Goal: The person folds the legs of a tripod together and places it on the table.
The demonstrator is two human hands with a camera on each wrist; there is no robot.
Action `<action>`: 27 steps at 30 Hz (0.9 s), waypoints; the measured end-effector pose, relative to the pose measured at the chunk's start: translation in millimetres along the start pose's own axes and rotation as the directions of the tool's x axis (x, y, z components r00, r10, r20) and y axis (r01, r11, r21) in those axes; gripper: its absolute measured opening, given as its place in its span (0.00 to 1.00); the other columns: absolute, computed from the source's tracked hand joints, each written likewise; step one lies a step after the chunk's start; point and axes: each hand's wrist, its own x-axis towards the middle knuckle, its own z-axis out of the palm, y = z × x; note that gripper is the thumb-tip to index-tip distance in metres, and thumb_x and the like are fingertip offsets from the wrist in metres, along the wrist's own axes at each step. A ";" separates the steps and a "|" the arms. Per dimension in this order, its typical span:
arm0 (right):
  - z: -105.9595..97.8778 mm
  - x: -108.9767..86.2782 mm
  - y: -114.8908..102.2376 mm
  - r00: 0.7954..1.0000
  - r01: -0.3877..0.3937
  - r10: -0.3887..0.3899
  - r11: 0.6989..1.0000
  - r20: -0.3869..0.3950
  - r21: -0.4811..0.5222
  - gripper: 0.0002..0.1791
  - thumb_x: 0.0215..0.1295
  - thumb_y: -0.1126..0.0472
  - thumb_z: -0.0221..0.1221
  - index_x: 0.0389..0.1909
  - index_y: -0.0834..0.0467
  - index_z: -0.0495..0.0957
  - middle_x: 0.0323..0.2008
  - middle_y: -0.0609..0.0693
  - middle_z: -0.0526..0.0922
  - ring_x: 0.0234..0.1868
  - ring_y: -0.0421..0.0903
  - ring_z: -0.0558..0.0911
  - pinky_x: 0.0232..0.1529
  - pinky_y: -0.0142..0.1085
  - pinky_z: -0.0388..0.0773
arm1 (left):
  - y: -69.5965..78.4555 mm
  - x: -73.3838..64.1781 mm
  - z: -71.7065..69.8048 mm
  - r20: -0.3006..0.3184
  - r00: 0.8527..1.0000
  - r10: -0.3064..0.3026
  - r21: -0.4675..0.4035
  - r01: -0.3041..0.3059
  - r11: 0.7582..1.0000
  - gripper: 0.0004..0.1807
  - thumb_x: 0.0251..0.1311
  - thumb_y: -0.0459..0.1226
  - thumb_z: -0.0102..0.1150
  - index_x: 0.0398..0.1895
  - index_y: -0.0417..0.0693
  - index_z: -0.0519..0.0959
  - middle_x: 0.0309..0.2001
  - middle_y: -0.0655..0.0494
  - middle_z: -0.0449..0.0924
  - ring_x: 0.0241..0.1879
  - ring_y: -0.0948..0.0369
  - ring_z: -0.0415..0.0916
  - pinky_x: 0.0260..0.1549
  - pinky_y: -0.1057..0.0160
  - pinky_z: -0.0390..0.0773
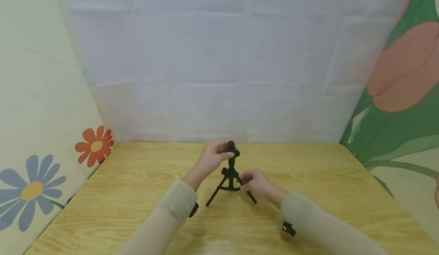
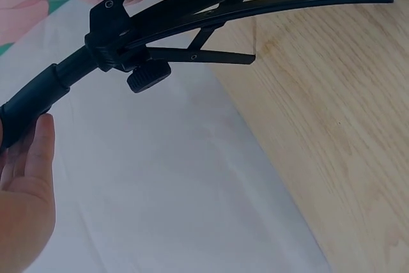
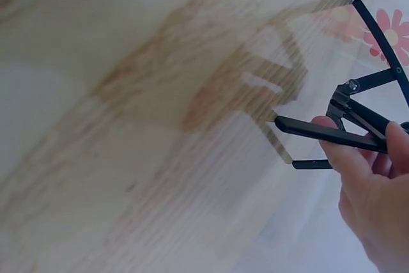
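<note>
A small black tripod [image 1: 231, 164] stands upright on the table with its legs spread. My left hand [image 1: 213, 156] holds its upper column, thumb in front and fingers behind. In the left wrist view the column's lower part, the leg hub [image 2: 115, 33] and a ridged knob [image 2: 149, 76] show beyond that hand. Lower down, my right hand [image 1: 258, 183] pinches the right-hand leg. The right wrist view shows this leg [image 3: 326, 134] between thumb and fingers, with a hinged brace [image 3: 374, 81] joining another leg behind it. Part of the fingers is hidden by the tripod.
The wood-grain table [image 1: 137, 194] reaches back to a creased white sheet [image 1: 219, 68]. Flower-printed cloth [image 1: 31, 95] hangs at the left, and another floral panel [image 1: 404, 125] at the right. Small black devices are strapped at both cuffs [image 1: 289, 228].
</note>
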 end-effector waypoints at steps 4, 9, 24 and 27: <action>0.6 0.3 -1.5 1.000 0.003 -0.003 1.000 -0.012 0.001 0.11 0.57 0.80 0.58 0.42 0.75 0.77 0.33 0.58 0.78 0.32 0.47 0.77 0.33 0.41 0.82 | 0.2 1.0 -0.7 0.005 1.000 0.002 0.010 -0.002 1.000 0.18 0.64 0.28 0.58 0.58 0.36 0.76 0.53 0.44 0.80 0.53 0.50 0.78 0.55 0.50 0.74; 1.4 0.8 -1.5 1.000 0.005 -0.004 0.999 -0.019 0.032 0.11 0.57 0.80 0.59 0.43 0.75 0.77 0.34 0.59 0.79 0.32 0.46 0.78 0.35 0.42 0.82 | 0.7 1.9 -2.0 0.011 1.000 -0.015 -0.013 0.015 1.000 0.18 0.65 0.29 0.57 0.58 0.37 0.76 0.53 0.45 0.80 0.54 0.50 0.78 0.56 0.50 0.74; -0.5 2.2 -1.9 0.999 0.031 -0.029 0.996 -0.018 0.086 0.12 0.58 0.80 0.58 0.44 0.76 0.75 0.33 0.57 0.79 0.32 0.46 0.78 0.36 0.45 0.83 | -1.5 5.9 -3.1 0.033 0.999 -0.013 -0.040 0.014 0.999 0.19 0.66 0.28 0.56 0.60 0.37 0.74 0.54 0.43 0.79 0.54 0.50 0.77 0.55 0.51 0.75; 0.8 1.4 -1.2 0.999 0.037 -0.036 0.996 -0.015 0.087 0.12 0.58 0.80 0.58 0.44 0.77 0.75 0.33 0.58 0.79 0.32 0.46 0.79 0.37 0.45 0.83 | -2.7 4.9 -3.6 0.047 0.999 -0.018 -0.035 0.020 0.999 0.20 0.66 0.28 0.56 0.61 0.36 0.73 0.55 0.42 0.78 0.55 0.49 0.76 0.54 0.52 0.75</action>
